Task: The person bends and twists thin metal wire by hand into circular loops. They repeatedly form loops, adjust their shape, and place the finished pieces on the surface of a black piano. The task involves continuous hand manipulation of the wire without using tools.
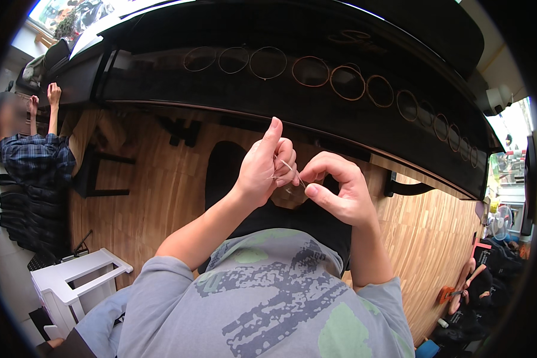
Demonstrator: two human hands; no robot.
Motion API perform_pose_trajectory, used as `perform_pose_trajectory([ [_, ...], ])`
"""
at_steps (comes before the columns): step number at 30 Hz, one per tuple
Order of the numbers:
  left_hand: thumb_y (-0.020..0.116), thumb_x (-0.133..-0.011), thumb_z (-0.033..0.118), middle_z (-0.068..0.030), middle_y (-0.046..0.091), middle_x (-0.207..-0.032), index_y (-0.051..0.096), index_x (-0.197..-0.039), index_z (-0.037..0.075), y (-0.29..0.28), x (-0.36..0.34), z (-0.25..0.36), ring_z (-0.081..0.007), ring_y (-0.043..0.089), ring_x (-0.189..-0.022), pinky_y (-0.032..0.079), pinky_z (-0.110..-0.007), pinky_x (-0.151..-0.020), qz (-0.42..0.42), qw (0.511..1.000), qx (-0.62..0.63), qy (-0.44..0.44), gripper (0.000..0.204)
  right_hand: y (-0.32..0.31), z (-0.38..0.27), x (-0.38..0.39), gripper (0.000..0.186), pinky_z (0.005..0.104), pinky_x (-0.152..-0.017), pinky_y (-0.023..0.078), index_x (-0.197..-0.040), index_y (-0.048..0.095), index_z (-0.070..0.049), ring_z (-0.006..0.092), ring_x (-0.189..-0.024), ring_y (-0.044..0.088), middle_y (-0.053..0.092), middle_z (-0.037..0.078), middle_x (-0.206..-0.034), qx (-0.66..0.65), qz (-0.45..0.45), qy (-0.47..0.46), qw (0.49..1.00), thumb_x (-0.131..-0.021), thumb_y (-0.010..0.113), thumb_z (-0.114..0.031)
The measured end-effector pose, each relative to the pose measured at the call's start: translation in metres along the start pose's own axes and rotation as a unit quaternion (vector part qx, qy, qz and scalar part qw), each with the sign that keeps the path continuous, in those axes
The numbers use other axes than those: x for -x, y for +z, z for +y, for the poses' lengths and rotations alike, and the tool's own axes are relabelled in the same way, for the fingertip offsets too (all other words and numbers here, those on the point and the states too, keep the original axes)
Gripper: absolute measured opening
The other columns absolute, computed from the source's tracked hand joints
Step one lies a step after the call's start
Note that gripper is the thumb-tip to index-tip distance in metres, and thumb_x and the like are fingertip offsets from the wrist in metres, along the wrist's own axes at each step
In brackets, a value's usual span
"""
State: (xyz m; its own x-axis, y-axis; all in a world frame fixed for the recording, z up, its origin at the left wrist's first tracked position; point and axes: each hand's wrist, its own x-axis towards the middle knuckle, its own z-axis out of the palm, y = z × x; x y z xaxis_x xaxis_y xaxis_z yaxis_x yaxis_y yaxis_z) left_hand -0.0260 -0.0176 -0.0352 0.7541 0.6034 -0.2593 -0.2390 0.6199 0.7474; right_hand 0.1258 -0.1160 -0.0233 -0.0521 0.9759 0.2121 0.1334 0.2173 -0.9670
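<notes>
One thin strand [287,162], pale and curved.
It slants down rightward; left hand [264,167] curls around it, right hand [344,190] pinches it.

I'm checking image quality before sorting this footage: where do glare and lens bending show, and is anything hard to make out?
Head view: the long black surface curves; the right-hand window looks washed out; the floor shows pale glare at right; the thin strand at the left hand is hard to trace.
</notes>
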Motion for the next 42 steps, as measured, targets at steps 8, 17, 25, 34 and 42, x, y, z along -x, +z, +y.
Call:
perform_pose_trajectory([
  [8,0.025,-0.097,0.059,-0.001,0.036,-0.046,0.03,-0.05,0.014,0.001,-0.005,-0.006,-0.0187,0.048,-0.052,0.043,-0.028,-0.058,0.016,0.999,0.045,-0.011,0.065,0.011,0.016,-0.004,0.012,0.0231,-0.068,0.044,-0.089,0.052,-0.003,0.0079,-0.071,0.053,0.057,0.003,-0.075,-0.21,0.131,0.059,0.967,-0.095,0.046,-0.011],
  [17,0.03,-0.093,0.066,-0.0009,0.046,-0.054,0.045,-0.065,0.013,-0.009,-0.004,-0.009,-0.0203,0.057,-0.066,0.047,-0.032,-0.074,-0.092,0.986,0.141,0.016,0.061,0.013,0.023,-0.007,0.019,0.018,-0.05,0.041,-0.093,0.047,-0.006,0.0041,-0.055,0.049,0.054,0.001,-0.064,-0.186,0.191,0.117,0.957,-0.101,0.041,-0.022],
  [25,0.043,-0.1,0.032,0.0013,0.041,-0.058,0.041,-0.072,0.012,-0.003,-0.003,-0.008,-0.0122,0.051,-0.06,0.044,-0.026,-0.059,-0.038,0.993,0.045,0.098,0.035,0.017,0.017,-0.006,0.017,0.0192,-0.058,0.046,-0.104,0.046,-0.005,0.0072,-0.065,0.058,0.061,0.003,-0.074,-0.284,0.149,0.158,0.934,-0.098,0.05,-0.02],
  [34,0.04,-0.101,0.035,0.0018,0.038,-0.056,0.037,-0.066,0.015,0.0,-0.004,-0.001,-0.0122,0.049,-0.058,0.046,-0.03,-0.062,0.01,0.992,0.065,0.106,0.041,0.021,0.01,0.002,0.043,0.0184,-0.07,0.046,-0.12,0.043,-0.003,0.0055,-0.078,0.056,0.056,0.001,-0.084,-0.248,0.111,0.18,0.946,-0.083,0.065,-0.002],
  [42,0.036,-0.103,0.033,0.0056,0.033,-0.052,0.036,-0.065,0.016,-0.003,-0.005,0.008,-0.0069,0.04,-0.048,0.045,-0.029,-0.059,-0.011,0.985,0.16,0.068,0.041,0.013,0.027,0.011,0.015,0.0175,-0.063,0.042,-0.098,0.059,-0.002,0.0024,-0.071,0.051,0.056,-0.002,-0.081,-0.096,0.14,0.158,0.973,-0.083,0.057,-0.001],
])
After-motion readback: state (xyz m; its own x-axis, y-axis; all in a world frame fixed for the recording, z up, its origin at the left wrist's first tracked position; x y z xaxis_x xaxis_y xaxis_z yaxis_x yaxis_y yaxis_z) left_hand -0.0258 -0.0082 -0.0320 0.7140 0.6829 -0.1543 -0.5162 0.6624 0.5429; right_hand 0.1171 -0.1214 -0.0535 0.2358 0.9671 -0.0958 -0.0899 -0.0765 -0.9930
